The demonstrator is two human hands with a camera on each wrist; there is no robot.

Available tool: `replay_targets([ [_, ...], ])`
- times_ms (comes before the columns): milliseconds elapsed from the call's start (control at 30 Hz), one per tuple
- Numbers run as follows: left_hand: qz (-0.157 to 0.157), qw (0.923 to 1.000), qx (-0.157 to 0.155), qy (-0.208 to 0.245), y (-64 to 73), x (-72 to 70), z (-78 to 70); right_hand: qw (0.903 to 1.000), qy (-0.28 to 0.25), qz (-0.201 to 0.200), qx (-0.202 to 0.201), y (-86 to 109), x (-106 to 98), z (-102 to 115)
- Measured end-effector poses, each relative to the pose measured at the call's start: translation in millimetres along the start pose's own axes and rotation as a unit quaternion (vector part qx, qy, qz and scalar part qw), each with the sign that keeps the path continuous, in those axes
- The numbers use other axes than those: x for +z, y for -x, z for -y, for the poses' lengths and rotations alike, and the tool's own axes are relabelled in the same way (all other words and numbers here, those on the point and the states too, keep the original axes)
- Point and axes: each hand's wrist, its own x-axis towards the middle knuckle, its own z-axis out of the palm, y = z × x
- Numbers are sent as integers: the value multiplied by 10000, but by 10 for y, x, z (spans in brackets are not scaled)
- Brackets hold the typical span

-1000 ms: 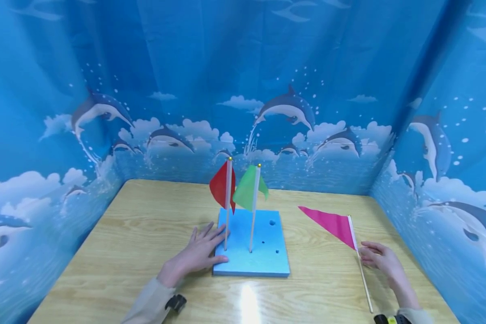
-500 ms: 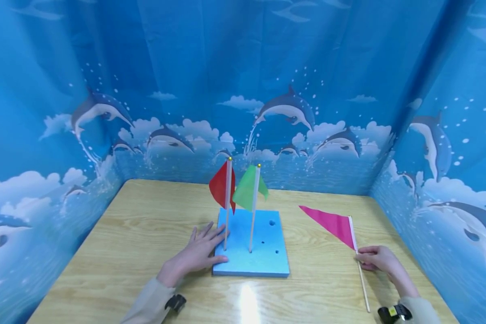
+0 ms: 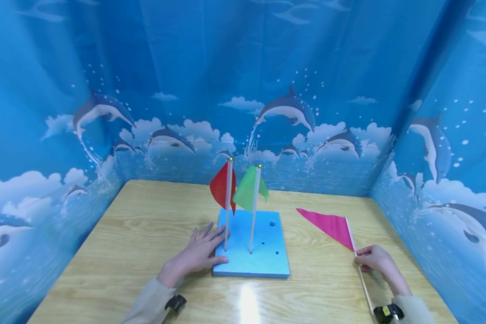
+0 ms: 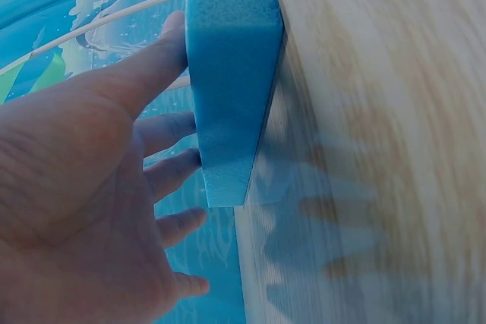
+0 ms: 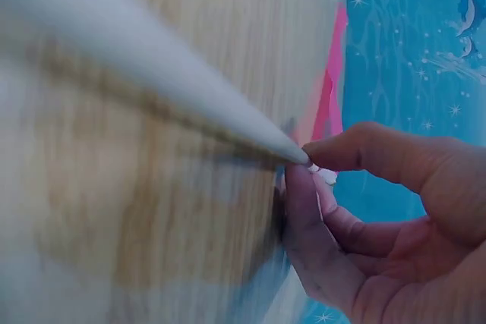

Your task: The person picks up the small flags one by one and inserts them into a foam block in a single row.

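My left hand (image 3: 200, 253) lies spread on the left edge of a blue foam board (image 3: 269, 265), thumb and fingertips on its top. In the left wrist view the thick side of the foam board (image 4: 231, 96) shows beside the straight fingers. A red flag (image 3: 220, 186) and a green flag (image 3: 245, 193) stand upright in the board on thin sticks. To the right, my right hand (image 3: 375, 259) pinches the stick of a pink pennant flag (image 3: 332, 226) just below its cloth. The right wrist view shows thumb and index finger on the white stick (image 5: 205, 89).
Several open holes (image 3: 272, 223) dot the right half of the board. The wooden table (image 3: 158, 211) is bordered at the back and sides by a blue dolphin-print curtain (image 3: 178, 117).
My right hand has closed its thumb and fingers on the pink flag's stick. The flag has shifted slightly left and toward me. The left hand stays still on the board.
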Motion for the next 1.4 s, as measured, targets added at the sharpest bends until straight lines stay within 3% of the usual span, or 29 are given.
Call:
replay_targets([
  [233, 25, 10000, -29, -7, -8, 9, 18, 9995, -228, 17, -201, 22, 30, 124],
  [567, -39, 10000, -36, -33, 5, -1, 3, 9913, -1018, -332, -772, 52, 170, 577],
  [867, -4, 10000, -37, -43, 1, -8, -1, 9672, -2125, -637, -1235, 4, 411, 1025],
  [1400, -45, 10000, 0, -36, -4, 22, 26, 9275, -2989, -720, -2129, -13, 871, 1608],
])
